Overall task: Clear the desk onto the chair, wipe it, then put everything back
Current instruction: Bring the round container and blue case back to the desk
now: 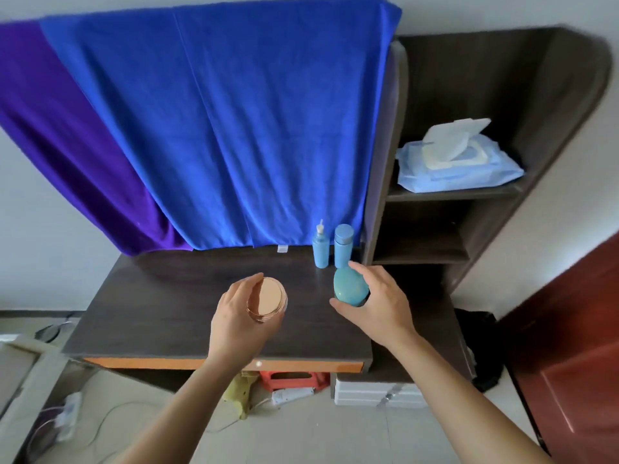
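Two lid-up jars: gold jar [272, 294] gripped by left hand [239, 316], teal jar [350, 286] by right hand [378, 303].

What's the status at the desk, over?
Left hand grips gold-lidded jar. Right hand grips teal jar. Blue pump bottle and blue capped bottle stand on desk, just behind right hand.

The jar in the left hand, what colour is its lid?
The lid is pale peach-gold with a shiny gold rim; the head view shows it best.
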A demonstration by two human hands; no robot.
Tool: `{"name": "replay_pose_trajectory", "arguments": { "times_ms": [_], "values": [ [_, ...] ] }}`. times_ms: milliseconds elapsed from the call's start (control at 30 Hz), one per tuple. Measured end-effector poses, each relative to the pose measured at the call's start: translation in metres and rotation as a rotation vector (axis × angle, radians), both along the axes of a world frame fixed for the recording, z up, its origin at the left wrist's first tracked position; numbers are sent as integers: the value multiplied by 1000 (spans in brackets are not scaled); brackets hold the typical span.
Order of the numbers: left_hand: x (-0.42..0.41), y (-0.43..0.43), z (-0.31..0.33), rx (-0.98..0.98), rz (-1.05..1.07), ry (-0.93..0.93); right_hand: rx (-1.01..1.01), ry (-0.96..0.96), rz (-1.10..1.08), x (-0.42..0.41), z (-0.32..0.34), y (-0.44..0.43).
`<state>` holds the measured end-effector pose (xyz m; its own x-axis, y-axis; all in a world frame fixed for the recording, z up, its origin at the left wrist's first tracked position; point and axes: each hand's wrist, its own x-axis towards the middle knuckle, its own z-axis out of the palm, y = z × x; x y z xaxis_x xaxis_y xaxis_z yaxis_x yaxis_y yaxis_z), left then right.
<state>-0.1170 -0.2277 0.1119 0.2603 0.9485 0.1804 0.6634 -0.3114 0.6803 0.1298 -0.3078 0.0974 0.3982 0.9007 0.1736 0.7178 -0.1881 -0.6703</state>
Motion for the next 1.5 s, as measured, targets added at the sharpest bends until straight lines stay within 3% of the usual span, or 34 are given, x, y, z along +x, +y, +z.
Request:
{"name": "replay_pose_trajectory", "arguments": {
  "times_ms": [233, 533, 1033, 1167, 1367, 1500],
  "values": [
    [-6, 110, -56, -108, -31, 74, -163, -24, 37, -25, -45, 104],
    [2, 236, -136, -248, -281, 209, -313, 72, -121, -60, -112, 205],
    [14, 289, -195, -356, -439, 206, -434, 107, -172, -73, -158, 251],
    [-2, 275, -160, -165, -456, 234, -341, 52, -133, -81, -130, 229],
    [1, 242, -59, 266, -473, 217, 104, -271, -155, -60, -38, 174],
    [38, 199, 9, 454, -457, 199, 207, -463, -295, -17, 24, 113]
  ]
}}
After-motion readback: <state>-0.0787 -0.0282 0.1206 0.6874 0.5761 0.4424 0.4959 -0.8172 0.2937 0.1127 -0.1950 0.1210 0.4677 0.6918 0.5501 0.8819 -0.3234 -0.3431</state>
